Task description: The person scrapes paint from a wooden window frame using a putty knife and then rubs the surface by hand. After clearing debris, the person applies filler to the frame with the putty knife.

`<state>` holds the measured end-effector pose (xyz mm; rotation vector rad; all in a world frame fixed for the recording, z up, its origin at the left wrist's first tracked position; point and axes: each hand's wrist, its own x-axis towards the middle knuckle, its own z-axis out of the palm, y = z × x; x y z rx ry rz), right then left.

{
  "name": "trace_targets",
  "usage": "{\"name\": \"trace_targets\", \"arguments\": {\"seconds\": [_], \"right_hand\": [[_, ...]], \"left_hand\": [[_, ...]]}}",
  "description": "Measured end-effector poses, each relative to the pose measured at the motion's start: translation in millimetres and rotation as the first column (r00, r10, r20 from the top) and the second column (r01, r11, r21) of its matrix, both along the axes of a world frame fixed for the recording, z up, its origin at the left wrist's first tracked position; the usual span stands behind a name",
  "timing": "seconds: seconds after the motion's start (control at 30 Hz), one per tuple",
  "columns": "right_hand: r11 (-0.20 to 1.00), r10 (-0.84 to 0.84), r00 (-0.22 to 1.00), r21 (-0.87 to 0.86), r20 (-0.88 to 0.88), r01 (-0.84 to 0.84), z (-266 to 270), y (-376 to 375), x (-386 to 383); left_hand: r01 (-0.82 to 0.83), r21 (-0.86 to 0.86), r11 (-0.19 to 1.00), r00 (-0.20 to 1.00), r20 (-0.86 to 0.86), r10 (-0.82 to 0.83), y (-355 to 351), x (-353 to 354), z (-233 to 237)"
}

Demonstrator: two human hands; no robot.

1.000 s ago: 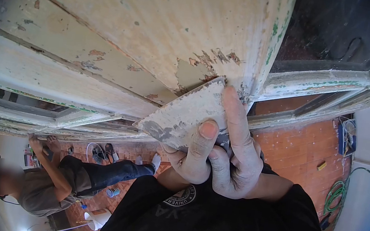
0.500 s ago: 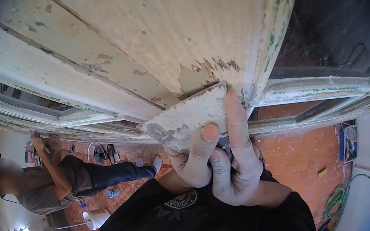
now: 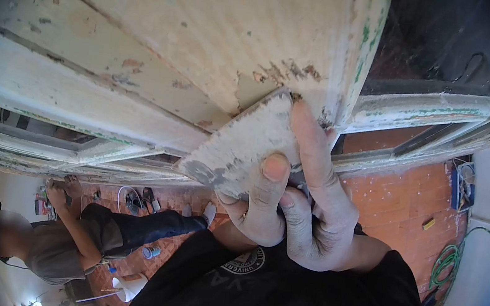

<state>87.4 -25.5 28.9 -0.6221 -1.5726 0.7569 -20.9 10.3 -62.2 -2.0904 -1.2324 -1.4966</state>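
A wide putty knife [image 3: 236, 145] with a pale, paint-smeared blade is held in both hands, its upper edge against a painted wooden panel [image 3: 214, 17]. My left hand [image 3: 259, 208] is closed on it from below, thumb pressed flat on the blade. Closed around the handle end is my right hand [image 3: 323, 220], with its index finger stretched along the blade's right side to the upper corner. Most of the handle is hidden by the fingers. Just above that corner lies a patch of chipped, flaking paint [image 3: 291, 72].
Glass panes in worn frames [image 3: 425, 116] flank the panel. At lower left another person [image 3: 70, 241] works with raised hands at the frame. On the tiled floor are a green hose [image 3: 445, 269], a yellow block [image 3: 428, 224], a can [image 3: 151, 252] and a white bucket [image 3: 129, 287].
The putty knife and both hands have shifted slightly up and to the left along the panel. My grip looks the same. The other person's hands moved a little.
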Motion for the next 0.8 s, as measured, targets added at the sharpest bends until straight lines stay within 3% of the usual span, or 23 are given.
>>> {"name": "trace_targets", "arguments": {"seconds": [0.03, 0.07, 0.1, 0.2, 0.43, 0.5, 0.57, 0.63, 0.67, 0.7, 0.73, 0.77, 0.8], "right_hand": [[1.000, -0.024, 0.998, 0.001, 0.053, 0.024, 3, -1, 2], [0.999, -0.049, 0.993, 0.010, 0.107, 0.048, 5, -1, 4], [0.999, -0.051, 0.993, 0.023, 0.108, 0.049, 4, -2, 5], [0.992, -0.122, 0.977, -0.016, 0.177, 0.126, 4, -1, 4], [0.991, -0.129, 0.980, -0.006, 0.155, 0.131, 1, -2, 8], [0.996, 0.006, 0.995, -0.084, 0.099, 0.002, 7, -3, 10], [0.997, -0.028, 0.991, -0.074, 0.134, 0.038, 5, -3, 12], [0.996, -0.071, 0.982, -0.048, 0.173, 0.081, 4, -2, 16], [0.992, -0.116, 0.987, -0.031, 0.115, 0.120, 2, -2, 17], [0.987, -0.160, 0.986, -0.018, 0.053, 0.161, 0, -2, 17], [0.973, -0.122, 0.962, -0.218, -0.243, 0.069, 1, -9, 8], [0.973, -0.129, 0.961, -0.219, -0.243, 0.075, -2, -12, 12], [0.952, -0.086, 0.974, -0.307, -0.210, 0.018, -6, -15, 20]], "left_hand": [[0.477, -0.166, 0.863, 0.765, 0.562, -0.315, -10, 3, 40], [0.849, -0.003, 0.529, 0.190, 0.935, -0.299, -14, 4, 64], [0.849, 0.005, 0.528, 0.188, 0.932, -0.311, -12, 5, 65], [0.916, 0.271, 0.296, -0.126, 0.894, -0.430, -5, 9, 58], [0.907, 0.153, 0.393, 0.044, 0.893, -0.449, -4, 4, 48], [0.900, 0.092, 0.427, 0.110, 0.898, -0.426, -13, 0, 42], [0.896, 0.073, 0.438, 0.135, 0.895, -0.424, -21, 0, 47], [0.864, 0.041, 0.501, -0.033, 0.999, -0.025, -31, -4, 68], [0.875, 0.091, 0.476, 0.021, 0.974, -0.225, -21, -9, 75], [0.880, 0.093, 0.466, 0.019, 0.973, -0.230, -16, -15, 79], [0.881, 0.020, 0.473, 0.145, 0.939, -0.310, -13, -22, 83], [0.872, -0.049, 0.487, 0.265, 0.884, -0.386, -12, -25, 85], [0.712, -0.106, 0.694, 0.407, 0.868, -0.286, -15, -10, 89]]}}
